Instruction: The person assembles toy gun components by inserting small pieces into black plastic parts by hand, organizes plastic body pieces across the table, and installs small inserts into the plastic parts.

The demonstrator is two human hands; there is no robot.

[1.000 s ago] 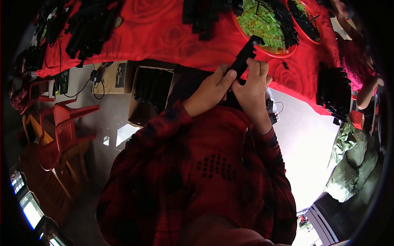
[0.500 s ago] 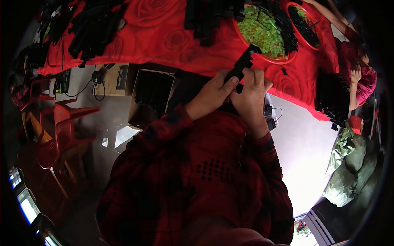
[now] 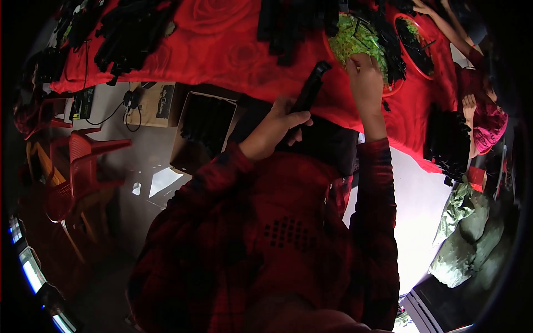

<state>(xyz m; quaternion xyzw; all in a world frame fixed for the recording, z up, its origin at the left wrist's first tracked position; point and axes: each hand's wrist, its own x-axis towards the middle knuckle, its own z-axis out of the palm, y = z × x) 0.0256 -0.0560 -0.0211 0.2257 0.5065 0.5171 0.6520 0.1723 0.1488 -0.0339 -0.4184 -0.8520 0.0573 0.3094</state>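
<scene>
Red table cloth (image 3: 222,44) lies ahead: your left hand (image 3: 275,127) grips one long black piece (image 3: 309,91) tight, your right hand (image 3: 363,75) reaches into the green-filled bowl (image 3: 355,44), fingers curled, with many pieces left

A black bar (image 3: 309,91), a red bowl (image 3: 388,89) of green pieces (image 3: 355,44), a red rose-patterned cloth (image 3: 222,44) (over the bench), red-and-black checked sleeves (image 3: 377,188).

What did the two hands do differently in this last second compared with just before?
The right hand let go of the long black part and reached forward to the red bowl of green pieces. The left hand, which shared the part with it before, now holds it alone. The red tablecloth and black piles stayed put.
</scene>
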